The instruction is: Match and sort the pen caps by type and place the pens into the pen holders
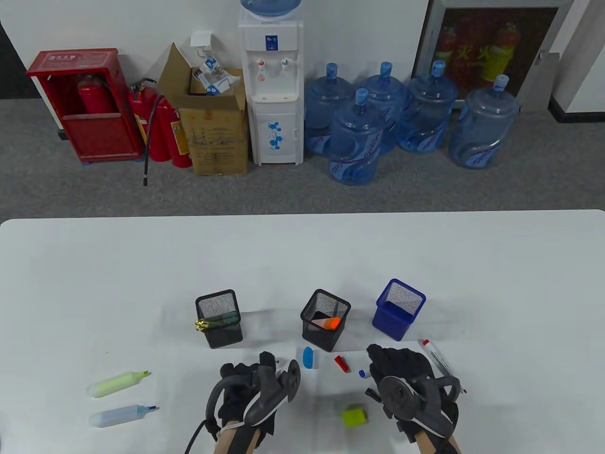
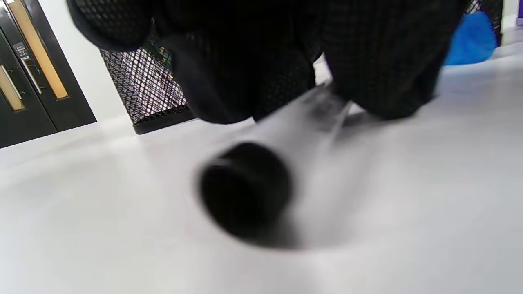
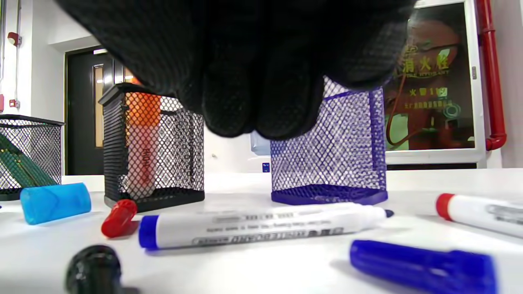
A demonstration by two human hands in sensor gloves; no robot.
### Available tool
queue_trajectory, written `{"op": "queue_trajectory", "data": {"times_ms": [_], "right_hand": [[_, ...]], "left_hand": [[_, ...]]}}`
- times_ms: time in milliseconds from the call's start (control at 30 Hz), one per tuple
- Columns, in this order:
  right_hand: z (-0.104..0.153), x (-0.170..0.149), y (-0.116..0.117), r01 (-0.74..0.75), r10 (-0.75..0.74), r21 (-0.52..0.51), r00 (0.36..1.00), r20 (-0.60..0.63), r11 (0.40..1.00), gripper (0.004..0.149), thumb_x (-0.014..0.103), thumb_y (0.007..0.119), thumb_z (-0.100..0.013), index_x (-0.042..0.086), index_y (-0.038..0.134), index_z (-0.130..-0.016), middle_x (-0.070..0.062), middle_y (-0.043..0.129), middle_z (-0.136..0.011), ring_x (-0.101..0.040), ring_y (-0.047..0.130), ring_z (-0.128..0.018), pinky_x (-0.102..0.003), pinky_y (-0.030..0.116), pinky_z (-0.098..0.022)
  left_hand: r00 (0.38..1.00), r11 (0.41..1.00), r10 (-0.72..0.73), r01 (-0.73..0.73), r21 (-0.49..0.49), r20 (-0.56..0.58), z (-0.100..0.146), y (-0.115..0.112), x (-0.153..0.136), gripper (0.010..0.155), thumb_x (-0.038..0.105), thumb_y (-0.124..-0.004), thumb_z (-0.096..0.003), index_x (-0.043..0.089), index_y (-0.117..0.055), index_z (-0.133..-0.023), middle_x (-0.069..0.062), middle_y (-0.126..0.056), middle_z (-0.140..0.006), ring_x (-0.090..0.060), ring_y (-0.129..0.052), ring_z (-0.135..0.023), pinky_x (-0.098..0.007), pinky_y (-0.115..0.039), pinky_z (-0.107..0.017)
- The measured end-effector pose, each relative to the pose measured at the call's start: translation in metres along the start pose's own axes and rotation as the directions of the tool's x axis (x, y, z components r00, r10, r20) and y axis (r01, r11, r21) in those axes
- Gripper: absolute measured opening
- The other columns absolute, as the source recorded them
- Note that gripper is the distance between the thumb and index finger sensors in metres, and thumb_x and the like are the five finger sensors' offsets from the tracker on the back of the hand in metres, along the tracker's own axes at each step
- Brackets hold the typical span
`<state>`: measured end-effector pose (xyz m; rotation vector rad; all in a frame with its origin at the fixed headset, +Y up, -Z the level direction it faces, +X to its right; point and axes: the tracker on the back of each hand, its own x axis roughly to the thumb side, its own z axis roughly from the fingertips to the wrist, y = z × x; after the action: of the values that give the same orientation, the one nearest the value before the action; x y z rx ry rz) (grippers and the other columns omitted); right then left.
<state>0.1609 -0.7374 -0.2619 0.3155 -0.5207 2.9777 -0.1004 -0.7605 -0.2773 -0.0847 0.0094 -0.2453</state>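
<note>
My left hand (image 1: 262, 378) lies low on the table, its fingers (image 2: 253, 81) pinching the barrel of a white marker with a black end (image 2: 245, 188); that view is blurred. My right hand (image 1: 401, 378) hovers over an uncapped blue whiteboard marker (image 3: 261, 226), its fingers (image 3: 261, 102) hanging down and holding nothing. Near it lie a dark blue cap (image 3: 421, 265), a red cap (image 1: 342, 363), a light blue cap (image 1: 308, 357), a black cap (image 3: 94, 269) and a red-ended marker (image 1: 437, 357). Three mesh holders stand behind: black (image 1: 219, 326) with green pens, black (image 1: 314, 331) with an orange highlighter, and blue (image 1: 394, 324).
A green highlighter (image 1: 118, 383) and a blue highlighter (image 1: 123, 415) lie uncapped at the left. A green cap (image 1: 355, 416) sits between my hands near the front edge. Water bottles, a dispenser and extinguishers stand on the floor beyond the table.
</note>
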Motion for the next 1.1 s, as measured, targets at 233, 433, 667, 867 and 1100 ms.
{"op": "queue_trajectory", "data": {"times_ms": [233, 433, 667, 867, 1100], "right_hand": [[-0.002, -0.003, -0.004, -0.04, 0.04, 0.051, 0.999, -0.001, 0.998, 0.045, 0.041, 0.08, -0.04, 0.026, 0.089, -0.081, 0.008, 0.104, -0.065, -0.014, 0.106, -0.053, -0.043, 0.089, -0.051], [-0.004, -0.002, -0.001, -0.027, 0.02, 0.208, 0.999, 0.035, 0.978, 0.051, 0.043, 0.086, -0.035, 0.027, 0.087, -0.084, 0.009, 0.103, -0.07, -0.014, 0.106, -0.059, -0.044, 0.088, -0.055], [-0.003, 0.008, 0.008, -0.108, 0.084, 0.299, 0.992, 0.094, 0.948, 0.059, 0.047, 0.092, -0.028, 0.028, 0.087, -0.084, 0.009, 0.103, -0.071, -0.013, 0.106, -0.06, -0.045, 0.087, -0.055], [-0.001, 0.019, 0.016, -0.183, 0.146, 0.3, 0.979, 0.143, 0.936, 0.064, 0.048, 0.094, -0.024, 0.027, 0.086, -0.084, 0.01, 0.103, -0.069, -0.012, 0.107, -0.058, -0.043, 0.089, -0.054], [0.0, 0.023, 0.022, -0.217, 0.175, 0.298, 0.971, 0.161, 0.93, 0.064, 0.046, 0.096, -0.023, 0.026, 0.086, -0.084, 0.011, 0.104, -0.066, -0.009, 0.108, -0.054, -0.041, 0.091, -0.05]], "left_hand": [[0.999, 0.999, 0.025, -0.026, 0.03, 0.03, 0.003, 0.003, -0.009, 0.058, 0.032, -0.081, -0.0404, 0.027, -0.076, -0.098, 0.003, -0.099, -0.084, -0.028, -0.1, -0.071, -0.067, -0.065, -0.069], [0.965, 0.971, 0.175, -0.202, 0.127, 0.193, 0.015, 0.012, -0.022, 0.055, 0.029, -0.067, -0.044, 0.04, -0.07, -0.097, 0.006, -0.083, -0.095, -0.032, -0.087, -0.088, -0.07, -0.059, -0.074], [0.937, 0.945, 0.222, -0.275, 0.175, 0.269, 0.02, 0.014, -0.023, 0.055, 0.03, -0.064, -0.0444, 0.04, -0.065, -0.099, 0.005, -0.079, -0.095, -0.027, -0.095, -0.082, -0.068, -0.063, -0.073], [0.935, 0.953, 0.208, -0.259, 0.154, 0.287, 0.02, 0.01, -0.021, 0.055, 0.031, -0.064, -0.0442, 0.04, -0.064, -0.099, 0.005, -0.08, -0.095, -0.025, -0.096, -0.08, -0.067, -0.063, -0.073], [0.931, 0.957, 0.205, -0.256, 0.139, 0.303, 0.021, 0.01, -0.02, 0.055, 0.031, -0.065, -0.044, 0.039, -0.065, -0.099, 0.005, -0.081, -0.094, -0.025, -0.097, -0.078, -0.066, -0.064, -0.073]]}}
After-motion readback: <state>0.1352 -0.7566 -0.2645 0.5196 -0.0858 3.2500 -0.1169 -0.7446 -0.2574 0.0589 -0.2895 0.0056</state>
